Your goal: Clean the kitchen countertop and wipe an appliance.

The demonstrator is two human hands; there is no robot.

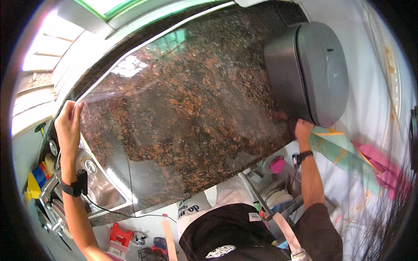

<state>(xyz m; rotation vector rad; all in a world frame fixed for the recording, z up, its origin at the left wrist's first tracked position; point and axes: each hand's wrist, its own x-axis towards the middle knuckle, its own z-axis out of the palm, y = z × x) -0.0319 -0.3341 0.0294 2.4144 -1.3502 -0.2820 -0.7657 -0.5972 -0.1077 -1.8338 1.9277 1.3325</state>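
Note:
My left hand is at the far left corner of a glossy brown-and-black speckled counter, thumb and fingers pressed together at the end of a thin white strip. The strip runs along the counter's back edge; whether it is a cord or an edging I cannot tell. At the counter's right edge, my right hand is just below a dark grey lidded box-shaped appliance. Its fingertips are in shadow by the appliance's base, so their grip is hidden.
A steel sink is set in at the left, beside a dish rack. A window is behind. Rolled green and pink sheets lean at the right. Below the counter are a rack with dishes and a red plastic item.

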